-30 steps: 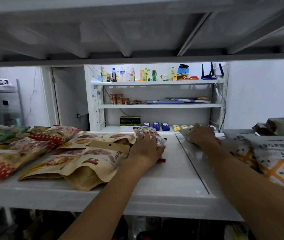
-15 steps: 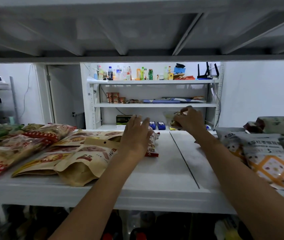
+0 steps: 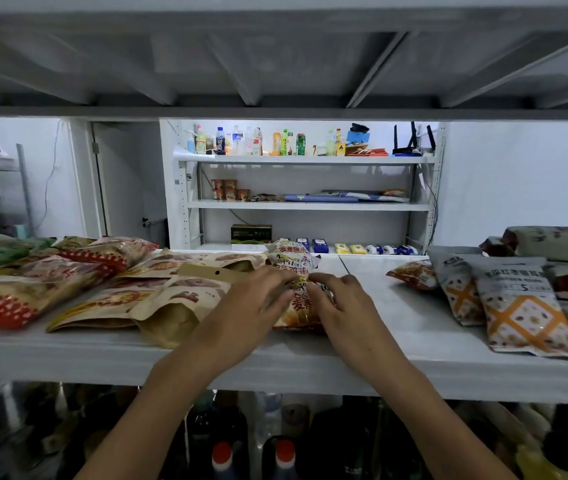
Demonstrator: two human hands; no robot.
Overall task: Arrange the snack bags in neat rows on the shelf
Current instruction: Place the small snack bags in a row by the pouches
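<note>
On the white shelf [image 3: 362, 344], two small white snack bags with red print lie one behind the other in the middle. The rear bag [image 3: 291, 259] lies free. The front bag [image 3: 301, 308] sits between my hands: my left hand [image 3: 251, 306] holds its left side and my right hand [image 3: 341, 306] curls over its right side. My fingers hide much of it. Brown paper pouches [image 3: 178, 299] lie overlapped just left of my left hand.
Red-and-white bags [image 3: 16, 299] are piled at the far left. Grey bags with orange crosses [image 3: 524, 306] and a small orange bag [image 3: 414, 273] lie at the right. The upper shelf's underside [image 3: 275, 64] hangs low overhead. Bottles [image 3: 286, 452] stand below.
My right hand lifted a small bag from the back right and brought it to the middle, in front of the first bag. My left hand slid from the rear bag onto this one.
</note>
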